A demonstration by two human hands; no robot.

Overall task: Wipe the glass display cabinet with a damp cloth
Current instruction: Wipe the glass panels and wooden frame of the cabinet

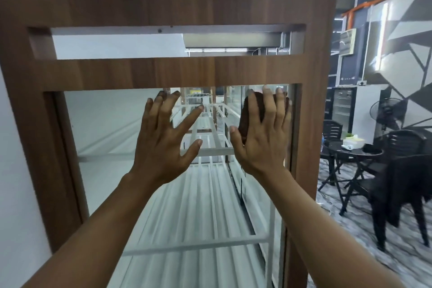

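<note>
1. Firstly, at the far left, the cabinet's wooden frame (35, 124) looks rigid and heavy. It should take bracing pressure better than the pane it surrounds.
2. The glass pane (105, 124) stands upright in that frame, directly in front of the person. I judge it hard, smooth, slippery and breakable, so pressure should be even and moderate.
3. The left hand (163, 138) is spread wide near the pane's top middle, fingers straight and apart, holding nothing. Whether it actually touches the glass I cannot tell.
4. White wire shelves (198, 206) show through the glass, behind it and out of reach from this side.
5. The cloth (247, 114), dark brown and bunched into a pad, sits against the pane's upper right, just below the frame's crossbar. It should be soft, light and limp, and if damp it will likely drag rather than skid.
6. The right hand (261, 138) lies flat over the cloth, fingers extended across it, pressing rather than gripping. Keeping the palm centred on the pad seems the surest hold.
</note>
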